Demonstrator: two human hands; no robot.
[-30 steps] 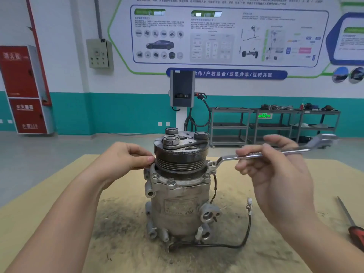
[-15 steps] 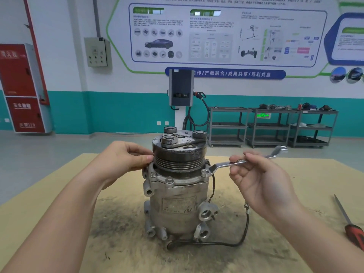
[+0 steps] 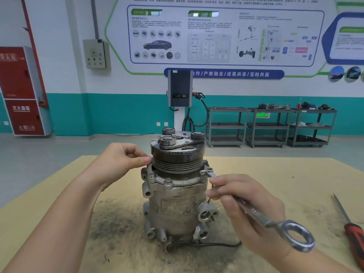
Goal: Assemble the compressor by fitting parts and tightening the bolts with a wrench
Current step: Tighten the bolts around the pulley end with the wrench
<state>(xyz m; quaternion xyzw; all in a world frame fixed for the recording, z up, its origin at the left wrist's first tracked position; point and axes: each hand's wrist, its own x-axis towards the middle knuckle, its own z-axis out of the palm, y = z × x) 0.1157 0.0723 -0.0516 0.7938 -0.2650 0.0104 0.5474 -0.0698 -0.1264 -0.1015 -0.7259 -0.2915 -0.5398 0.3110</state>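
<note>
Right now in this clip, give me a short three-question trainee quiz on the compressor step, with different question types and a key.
1. True or false: the right hand holds the combination wrench with its open end on a flange bolt at the compressor's right side.
2. Multiple choice: the left hand touches A) the ribbed pulley, B) the red-handled screwdriver, C) the black cable.
3. Fill in: the wrench's free end, nearest the camera, is the ____ end.

Key: 1 true; 2 A; 3 ring.
</note>
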